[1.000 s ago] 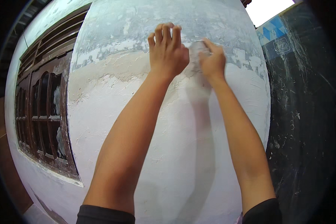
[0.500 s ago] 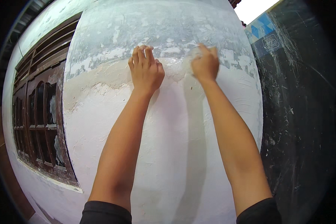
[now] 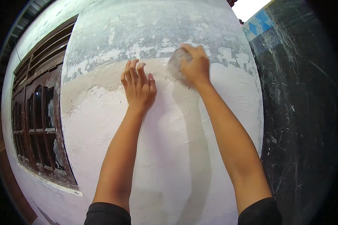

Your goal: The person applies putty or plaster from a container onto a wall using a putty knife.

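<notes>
Wall [image 3: 165,150] stands in front of both your hands, pale below your grip and patchy grey above it; your right hand [image 3: 195,67] is closed around a grey piece [image 3: 176,67], held at its right side, with most of it showing just left of your fingers; the piece is blurred, so you cannot make out its exact kind; it lies over the line where a beige strip [image 3: 101,80] meets the flaking grey band [image 3: 139,37], and its broad face is turned toward the wall.

Your left hand [image 3: 140,88] is to the left of that grip and a little lower, well apart from the piece; its fingers are loosely bent and spread, a wide, relaxed hand, back toward you, in front of the beige strip; whether its fingertips touch the wall, you cannot tell.

Below your right grip a long shadow [image 3: 199,150] runs down the pale surface; far to the left of both hands is a brown wooden window [image 3: 39,116]; well to the right of the grip stands a dark, scratched panel [image 3: 300,123], with a blue patterned patch [image 3: 258,24] near its top; black sleeves [image 3: 261,213] end around your arms, far below the grip.
</notes>
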The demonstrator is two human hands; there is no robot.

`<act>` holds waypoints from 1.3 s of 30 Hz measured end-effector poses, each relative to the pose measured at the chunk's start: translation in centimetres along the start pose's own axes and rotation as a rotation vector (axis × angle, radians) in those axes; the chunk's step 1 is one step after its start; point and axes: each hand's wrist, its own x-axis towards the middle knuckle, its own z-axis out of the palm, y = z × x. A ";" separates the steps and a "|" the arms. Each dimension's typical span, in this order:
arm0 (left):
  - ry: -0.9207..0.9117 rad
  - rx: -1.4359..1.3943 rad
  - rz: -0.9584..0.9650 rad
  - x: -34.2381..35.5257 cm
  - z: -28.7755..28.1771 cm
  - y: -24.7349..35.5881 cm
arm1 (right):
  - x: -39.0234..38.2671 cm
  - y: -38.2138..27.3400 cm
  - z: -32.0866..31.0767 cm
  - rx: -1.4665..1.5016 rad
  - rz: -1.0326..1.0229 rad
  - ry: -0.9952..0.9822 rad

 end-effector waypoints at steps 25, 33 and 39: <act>0.032 -0.083 -0.015 -0.4 -0.2 0.1 | 0.6 2.2 -1.1 -0.218 0.301 0.032; 0.039 -0.054 -0.015 -0.7 -0.2 -0.4 | -1.2 -1.6 1.4 -0.021 0.135 -0.117; 0.041 -0.085 -0.010 -0.7 -0.6 -0.4 | 0.1 0.3 -0.6 -0.200 0.524 0.210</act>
